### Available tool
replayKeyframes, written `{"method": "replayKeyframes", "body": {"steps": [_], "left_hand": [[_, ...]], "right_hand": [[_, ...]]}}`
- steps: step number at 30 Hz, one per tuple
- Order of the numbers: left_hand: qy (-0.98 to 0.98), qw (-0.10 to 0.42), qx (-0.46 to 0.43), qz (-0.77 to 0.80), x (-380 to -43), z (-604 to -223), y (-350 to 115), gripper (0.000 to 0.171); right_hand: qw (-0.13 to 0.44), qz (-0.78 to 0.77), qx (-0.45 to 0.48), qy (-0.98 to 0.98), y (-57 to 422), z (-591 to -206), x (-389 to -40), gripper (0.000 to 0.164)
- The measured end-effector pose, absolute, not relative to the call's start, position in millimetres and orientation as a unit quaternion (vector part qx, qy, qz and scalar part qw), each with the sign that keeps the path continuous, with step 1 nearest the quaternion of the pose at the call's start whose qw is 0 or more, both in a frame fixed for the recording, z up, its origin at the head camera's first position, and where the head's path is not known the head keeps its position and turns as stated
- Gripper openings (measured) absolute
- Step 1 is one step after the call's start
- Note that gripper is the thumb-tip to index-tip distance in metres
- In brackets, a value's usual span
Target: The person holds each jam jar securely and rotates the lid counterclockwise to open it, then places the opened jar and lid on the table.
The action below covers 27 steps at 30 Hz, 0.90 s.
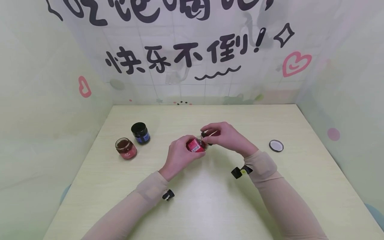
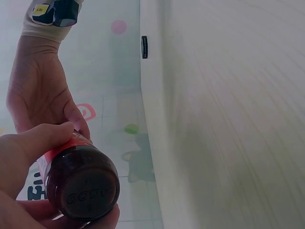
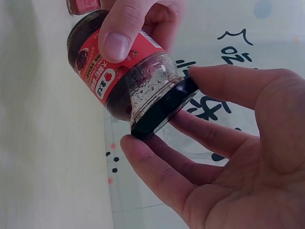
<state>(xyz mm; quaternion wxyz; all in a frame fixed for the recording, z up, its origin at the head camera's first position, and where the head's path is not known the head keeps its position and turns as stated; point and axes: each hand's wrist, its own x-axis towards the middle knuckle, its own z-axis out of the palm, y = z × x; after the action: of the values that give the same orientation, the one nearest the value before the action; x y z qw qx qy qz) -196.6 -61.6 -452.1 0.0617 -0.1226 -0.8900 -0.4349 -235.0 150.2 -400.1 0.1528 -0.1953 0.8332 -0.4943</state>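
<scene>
My left hand (image 1: 180,151) grips a glass jar (image 3: 107,78) with a red label and dark contents. The jar is held tilted above the table, its neck toward my right hand (image 1: 226,136). Fingertips and thumb of the right hand pinch the rim of a black lid (image 3: 164,109), which sits on the jar's mouth. Whether the lid is tight or loose cannot be seen. In the left wrist view the jar's round base (image 2: 89,191) faces the camera, with the left thumb and fingers around its side.
On the table's left stand a jar with a pink-red label (image 1: 128,151), a bare glass rim at its top, and a dark jar with a blue label (image 1: 141,134). A loose lid (image 1: 276,146) lies on the right, pale inside up. Printed cloth walls (image 1: 186,90) border the table.
</scene>
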Motion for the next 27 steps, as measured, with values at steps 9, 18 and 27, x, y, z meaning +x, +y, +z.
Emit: {"method": "replayKeyframes", "body": {"steps": [9, 18, 27], "left_hand": [[-0.890, 0.061, -0.123, -0.435, -196.4, -452.0, -62.2, 0.052], [-0.888, 0.062, -0.123, -0.438, -195.6, -452.7, -62.3, 0.052], [-0.890, 0.068, -0.127, -0.432, -195.4, -451.5, -62.7, 0.052]], "right_hand": [[0.168, -0.503, -0.199, 0.824, 150.0, -401.5, -236.6, 0.040], [0.162, -0.511, -0.210, 0.818, 152.0, -402.8, -235.6, 0.036], [0.164, -0.522, -0.168, 0.820, 149.4, -402.7, -235.0, 0.035]]}}
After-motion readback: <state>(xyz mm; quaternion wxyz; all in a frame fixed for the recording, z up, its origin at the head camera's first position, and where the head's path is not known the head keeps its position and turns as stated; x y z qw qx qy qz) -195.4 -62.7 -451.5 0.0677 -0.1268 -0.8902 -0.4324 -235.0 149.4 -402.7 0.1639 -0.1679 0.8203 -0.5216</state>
